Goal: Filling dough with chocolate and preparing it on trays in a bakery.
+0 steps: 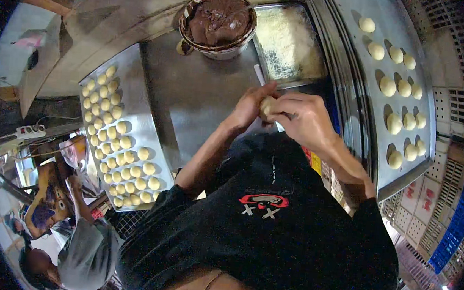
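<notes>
A pale dough ball [266, 108] is held between my two hands in front of my chest. The fingers of my left hand [249, 107] curl round its left side. From the other side, my right hand [306, 117] closes on it with bent fingers. Just beyond the left hand, a thin white handle [258, 73] sticks out; its lower part is hidden by my hands. Farther off stands a round tub [222, 51] heaped with dark brown paste [219, 19]. Beside it lies a shallow metal tray [290, 84] with a pale, floury layer inside.
On the left, a metal tray [134, 75] carries many small dough balls in rows. A tray [375, 110] with larger, spaced dough balls tops a stack on the right. Plastic crates [455, 214] stand beyond it. Another person [87, 254] works at the lower left.
</notes>
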`<act>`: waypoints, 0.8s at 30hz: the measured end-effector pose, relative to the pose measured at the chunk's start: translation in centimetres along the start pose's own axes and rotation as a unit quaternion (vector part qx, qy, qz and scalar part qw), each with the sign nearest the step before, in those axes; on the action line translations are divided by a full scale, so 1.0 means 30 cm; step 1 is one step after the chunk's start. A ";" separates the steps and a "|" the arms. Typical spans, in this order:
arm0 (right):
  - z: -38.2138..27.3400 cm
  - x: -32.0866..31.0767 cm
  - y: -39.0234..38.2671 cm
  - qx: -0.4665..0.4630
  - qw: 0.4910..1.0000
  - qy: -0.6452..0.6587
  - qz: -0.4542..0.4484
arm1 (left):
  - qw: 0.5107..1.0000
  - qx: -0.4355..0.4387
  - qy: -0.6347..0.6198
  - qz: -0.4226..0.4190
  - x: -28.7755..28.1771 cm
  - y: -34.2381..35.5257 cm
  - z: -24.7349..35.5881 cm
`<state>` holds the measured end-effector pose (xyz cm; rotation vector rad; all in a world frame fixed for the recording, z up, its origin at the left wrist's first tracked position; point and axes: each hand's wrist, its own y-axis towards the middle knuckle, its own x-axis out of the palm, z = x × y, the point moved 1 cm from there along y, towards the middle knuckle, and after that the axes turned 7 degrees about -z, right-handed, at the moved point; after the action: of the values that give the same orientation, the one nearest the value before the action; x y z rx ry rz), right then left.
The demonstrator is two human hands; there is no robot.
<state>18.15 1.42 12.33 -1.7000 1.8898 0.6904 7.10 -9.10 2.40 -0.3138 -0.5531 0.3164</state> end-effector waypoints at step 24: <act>-0.008 -0.176 0.003 -0.122 0.993 -0.006 -0.004 | 0.996 0.055 -0.064 -0.012 0.130 -0.025 0.098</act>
<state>18.53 5.16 16.03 -1.8451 1.8507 0.9588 8.77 -7.71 6.85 -0.1821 -0.6617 0.3438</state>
